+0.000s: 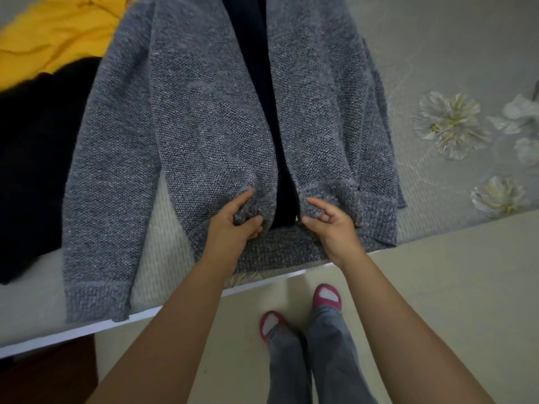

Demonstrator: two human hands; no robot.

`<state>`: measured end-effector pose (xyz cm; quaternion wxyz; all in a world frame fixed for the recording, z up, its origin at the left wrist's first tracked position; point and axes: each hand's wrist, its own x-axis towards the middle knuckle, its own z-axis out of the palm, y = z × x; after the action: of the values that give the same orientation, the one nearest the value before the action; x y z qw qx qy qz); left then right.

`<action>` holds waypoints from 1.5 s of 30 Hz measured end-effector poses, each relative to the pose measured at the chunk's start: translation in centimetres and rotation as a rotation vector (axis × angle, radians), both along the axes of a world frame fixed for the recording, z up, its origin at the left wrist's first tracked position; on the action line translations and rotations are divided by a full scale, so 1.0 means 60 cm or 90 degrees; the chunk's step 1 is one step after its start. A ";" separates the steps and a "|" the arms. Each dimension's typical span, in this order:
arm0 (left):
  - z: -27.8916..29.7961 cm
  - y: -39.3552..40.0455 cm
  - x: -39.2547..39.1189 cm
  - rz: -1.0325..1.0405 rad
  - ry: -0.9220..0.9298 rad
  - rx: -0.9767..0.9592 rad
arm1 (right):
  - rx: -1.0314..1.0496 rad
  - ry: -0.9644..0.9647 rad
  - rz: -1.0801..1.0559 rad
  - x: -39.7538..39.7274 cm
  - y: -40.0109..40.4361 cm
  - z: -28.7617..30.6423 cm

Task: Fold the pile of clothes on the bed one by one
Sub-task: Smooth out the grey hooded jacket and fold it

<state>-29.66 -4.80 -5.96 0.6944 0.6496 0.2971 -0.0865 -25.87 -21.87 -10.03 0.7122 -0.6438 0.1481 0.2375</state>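
A grey knitted cardigan (204,106) lies spread flat on the bed, front side up and open down the middle, showing a dark lining. Its left sleeve (96,228) hangs down to the bed's front edge. My left hand (236,225) pinches the bottom corner of the left front panel. My right hand (332,225) pinches the bottom corner of the right front panel. The two hands are close together at the hem, near the bed's edge.
A black garment (38,158) and a yellow garment (58,30) lie on the left of the bed. The grey bedspread (452,83) has flower prints on the right. Below the bed edge are a pale floor and my feet (300,313) in pink slippers.
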 end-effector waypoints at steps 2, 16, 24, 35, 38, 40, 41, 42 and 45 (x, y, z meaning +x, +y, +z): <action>-0.001 -0.001 0.001 -0.039 0.007 0.049 | 0.069 0.028 -0.028 -0.001 0.001 0.005; -0.005 -0.062 0.004 0.082 -0.034 -0.105 | 0.010 0.010 0.047 -0.010 -0.031 0.046; 0.002 -0.083 -0.003 0.121 -0.038 -0.164 | 0.021 0.052 0.002 -0.016 -0.044 0.061; 0.011 -0.107 -0.001 0.211 -0.039 -0.272 | 0.085 0.065 -0.052 -0.020 -0.035 0.080; 0.000 -0.108 -0.005 0.198 -0.052 -0.216 | 0.084 0.066 -0.062 -0.022 -0.036 0.076; -0.004 -0.109 -0.008 0.190 -0.058 -0.192 | 0.081 0.065 -0.066 -0.023 -0.037 0.074; -0.004 -0.110 -0.010 0.189 -0.061 -0.184 | 0.079 0.063 -0.067 -0.024 -0.037 0.073; -0.005 -0.110 -0.011 0.192 -0.061 -0.176 | 0.077 0.061 -0.068 -0.026 -0.037 0.071; -0.004 -0.112 -0.013 0.207 -0.058 -0.155 | 0.069 0.054 -0.070 -0.028 -0.035 0.069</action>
<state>-30.46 -11.50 -6.21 0.7852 0.5077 0.3540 0.0209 -27.53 -23.98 -5.91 0.7510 -0.5848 0.2001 0.2326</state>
